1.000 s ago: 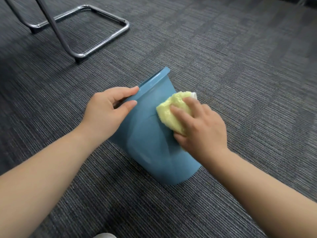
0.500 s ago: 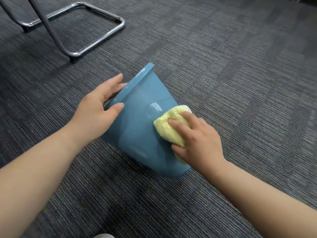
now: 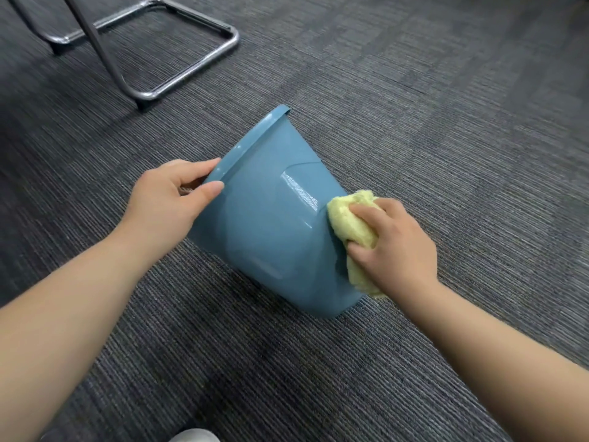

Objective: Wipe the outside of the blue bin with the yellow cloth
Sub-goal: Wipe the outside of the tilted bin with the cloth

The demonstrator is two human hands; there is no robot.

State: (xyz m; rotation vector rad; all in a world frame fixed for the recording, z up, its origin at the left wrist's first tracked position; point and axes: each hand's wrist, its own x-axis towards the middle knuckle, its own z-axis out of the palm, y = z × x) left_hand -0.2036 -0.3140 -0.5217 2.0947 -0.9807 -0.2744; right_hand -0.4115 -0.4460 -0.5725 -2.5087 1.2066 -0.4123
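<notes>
A blue plastic bin (image 3: 267,224) is tilted on the grey carpet, its open mouth facing away to the left and its base near me. My left hand (image 3: 172,199) grips the rim at the bin's left side, thumb on the outside wall. A bunched yellow cloth (image 3: 350,231) is pressed against the bin's right wall near the base, held by my right hand (image 3: 392,247). The inside of the bin is hidden.
The chrome tube base of a chair (image 3: 178,49) stands on the carpet at the back left. Dark striped carpet (image 3: 446,138) spreads all around. A pale rounded shape (image 3: 194,437) pokes in at the bottom edge.
My right hand slid the yellow cloth from the bin's upper wall down and to the right, toward the base. The bin rotated under my left hand, which kept its hold on the rim.
</notes>
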